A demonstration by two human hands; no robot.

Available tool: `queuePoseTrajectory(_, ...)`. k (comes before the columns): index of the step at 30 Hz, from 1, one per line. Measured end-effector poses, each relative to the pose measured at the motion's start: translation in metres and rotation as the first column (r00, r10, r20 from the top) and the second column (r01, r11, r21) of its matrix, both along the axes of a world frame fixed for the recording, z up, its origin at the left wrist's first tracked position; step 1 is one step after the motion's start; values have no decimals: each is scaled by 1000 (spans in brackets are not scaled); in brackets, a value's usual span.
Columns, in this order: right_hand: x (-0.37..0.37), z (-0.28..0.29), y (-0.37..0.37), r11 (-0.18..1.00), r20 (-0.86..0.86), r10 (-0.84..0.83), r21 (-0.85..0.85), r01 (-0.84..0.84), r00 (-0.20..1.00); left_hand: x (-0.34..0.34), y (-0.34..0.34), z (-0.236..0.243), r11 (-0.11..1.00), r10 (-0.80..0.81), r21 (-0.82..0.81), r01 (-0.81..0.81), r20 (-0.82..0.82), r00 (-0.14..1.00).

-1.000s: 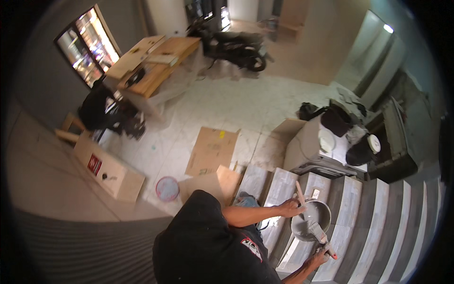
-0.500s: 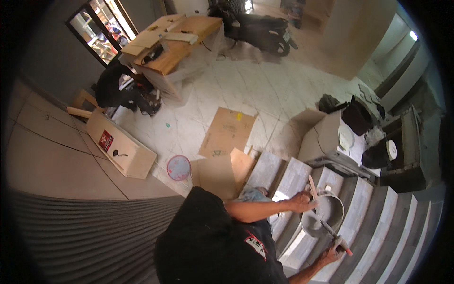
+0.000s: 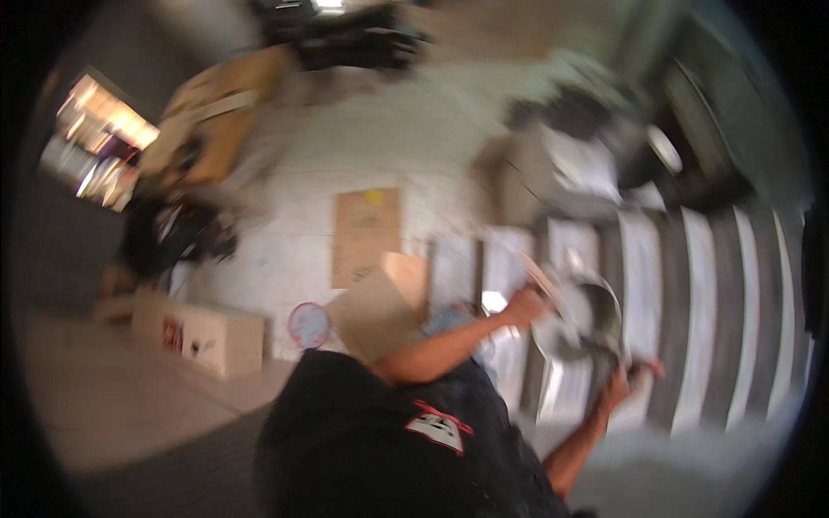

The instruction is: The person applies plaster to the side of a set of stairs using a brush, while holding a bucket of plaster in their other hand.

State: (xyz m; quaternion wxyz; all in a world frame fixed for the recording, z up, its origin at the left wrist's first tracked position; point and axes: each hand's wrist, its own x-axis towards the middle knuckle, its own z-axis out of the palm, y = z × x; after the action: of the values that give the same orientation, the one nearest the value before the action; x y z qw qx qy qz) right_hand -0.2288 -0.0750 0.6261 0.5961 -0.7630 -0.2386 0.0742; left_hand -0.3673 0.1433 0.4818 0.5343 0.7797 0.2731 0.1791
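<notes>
Where the floor spreads beyond the stairs: a flat cardboard sheet [image 3: 367, 250] lies on the tiles, with a bent cardboard piece [image 3: 373, 312] nearer, beside the left forearm.
Floor at left: a round red-rimmed thing [image 3: 308, 325], then a long pale box [image 3: 237, 344] with a red label.
Far side: a wood-topped table [image 3: 259, 82], a dark motorcycle [image 3: 354, 43] and a dark-clothed person [image 3: 173, 229], all blurred.
In the way: a white boxy unit [image 3: 540, 186], dark things heaped on top, blocks the ground just past the stairs [image 3: 641, 302].
Bucket: the grey bucket [image 3: 607, 315] sits between the hands, over the treads; whether it rests on one cannot be told.
Left hand [image 3: 522, 309]: at its left rim, closed round a pale stick [image 3: 537, 274].
Right hand [image 3: 617, 387]: apart from the left, below the bucket's right side, wrapped round a red-ended tool [image 3: 654, 369].
</notes>
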Motion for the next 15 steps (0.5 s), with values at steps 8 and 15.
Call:
queuePoseTrajectory(8, -23, 54, 36, 997, 46, -75, -12, 76, 996, -10, 19, 107, 991, 127, 21, -132, 163, 978)
queuePoseTrajectory(15, -46, 61, 18, 995, 78, -84, -37, 88, 993, -9, 5, 127, 991, 10, 129, -29, 148, 989)
